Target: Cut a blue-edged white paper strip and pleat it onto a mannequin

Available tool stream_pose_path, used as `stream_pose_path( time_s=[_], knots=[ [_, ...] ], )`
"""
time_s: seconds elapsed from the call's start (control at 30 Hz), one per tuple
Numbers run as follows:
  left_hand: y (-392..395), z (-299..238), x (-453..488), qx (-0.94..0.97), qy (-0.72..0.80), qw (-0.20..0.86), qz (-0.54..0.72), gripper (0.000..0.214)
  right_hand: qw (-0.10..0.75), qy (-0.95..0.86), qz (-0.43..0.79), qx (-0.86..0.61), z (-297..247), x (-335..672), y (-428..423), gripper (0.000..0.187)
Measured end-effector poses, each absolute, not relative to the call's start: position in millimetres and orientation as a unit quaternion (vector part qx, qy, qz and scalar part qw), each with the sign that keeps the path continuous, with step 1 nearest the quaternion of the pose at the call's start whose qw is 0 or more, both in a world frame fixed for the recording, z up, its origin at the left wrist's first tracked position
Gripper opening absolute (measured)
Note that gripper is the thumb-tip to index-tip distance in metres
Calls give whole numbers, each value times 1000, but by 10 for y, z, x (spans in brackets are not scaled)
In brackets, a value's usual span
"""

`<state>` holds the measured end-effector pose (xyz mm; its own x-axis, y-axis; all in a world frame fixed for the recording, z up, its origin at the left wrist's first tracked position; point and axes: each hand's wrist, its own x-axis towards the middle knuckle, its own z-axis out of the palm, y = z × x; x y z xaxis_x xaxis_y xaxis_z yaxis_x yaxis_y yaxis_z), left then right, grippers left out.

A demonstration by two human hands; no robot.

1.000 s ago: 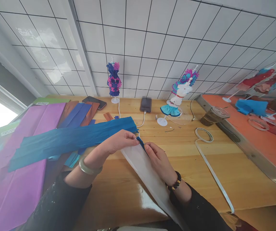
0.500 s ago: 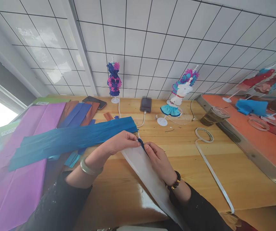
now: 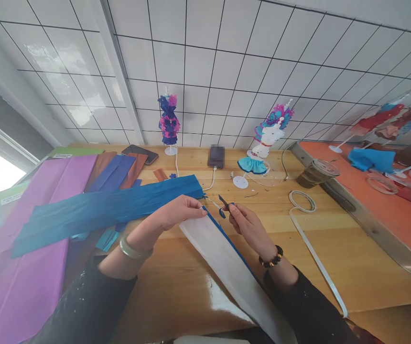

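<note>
My left hand point(image 3: 178, 212) pinches the far tip of a long white strip point(image 3: 227, 260) that runs toward me across the wooden table point(image 3: 334, 239). A thin blue paper strip point(image 3: 227, 237) lies along the white strip's right edge. My right hand point(image 3: 244, 222) is closed in a pinch on the blue strip's lifted end, a little right of the white tip. A long blue crepe paper sheet point(image 3: 108, 208) lies just left of my left hand.
Purple paper point(image 3: 29, 267) and other coloured sheets cover the left. Two small dressed mannequins point(image 3: 168, 122) point(image 3: 266, 141) stand by the tiled wall, with phones point(image 3: 141, 153) and a cable. A tape roll point(image 3: 301, 200), a lidded cup point(image 3: 316, 173) and an orange tray point(image 3: 381, 205) are on the right.
My right hand has moved right and up from the white strip's tip, pulling the blue strip's end away with it. My left hand stays at the tip.
</note>
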<state>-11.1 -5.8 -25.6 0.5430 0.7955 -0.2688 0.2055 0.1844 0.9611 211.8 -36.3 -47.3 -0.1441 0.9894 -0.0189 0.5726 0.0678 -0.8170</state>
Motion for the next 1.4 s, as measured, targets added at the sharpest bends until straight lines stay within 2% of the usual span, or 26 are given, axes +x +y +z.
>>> stream_pose_path(
  time_s=[0.13,0.3,0.47,0.6,0.7,0.73,0.83,0.93,1.03,1.13,1.3,1.4],
  knots=[
    [-8,-296,-146,575,439,644,249,31,258,-671,277,-638,-558,2578,-167,53],
    [41,-307,-180,540,444,662,271,32,183,-661,187,-703,-712,3082,-137,41],
    [60,-310,-190,540,454,644,295,33,167,-649,94,-736,-778,3233,-239,36],
    [73,-315,-192,536,442,647,314,34,199,-667,68,-714,-656,3061,-312,36],
    [75,-311,-194,537,434,648,320,34,220,-715,130,-651,-495,2747,-410,33],
    [72,-307,-196,538,430,649,322,34,226,-729,173,-623,-441,2625,-451,33],
    [56,-281,-205,538,419,652,331,34,262,-680,434,-529,-302,2303,-552,35],
    [35,-229,-209,512,399,669,362,40,252,-635,530,-502,-199,2136,-572,35],
    [11,-175,-180,440,340,700,448,51,304,-620,520,-503,-83,2091,-523,31],
    [-44,-156,-83,376,247,742,496,53,379,-604,472,-519,83,2051,-469,26],
    [-299,-186,223,438,178,788,395,66,508,-583,374,-512,432,1866,-427,19],
    [-501,-213,415,494,186,782,332,45,536,-604,325,-492,626,1720,-396,15]
  ],
)
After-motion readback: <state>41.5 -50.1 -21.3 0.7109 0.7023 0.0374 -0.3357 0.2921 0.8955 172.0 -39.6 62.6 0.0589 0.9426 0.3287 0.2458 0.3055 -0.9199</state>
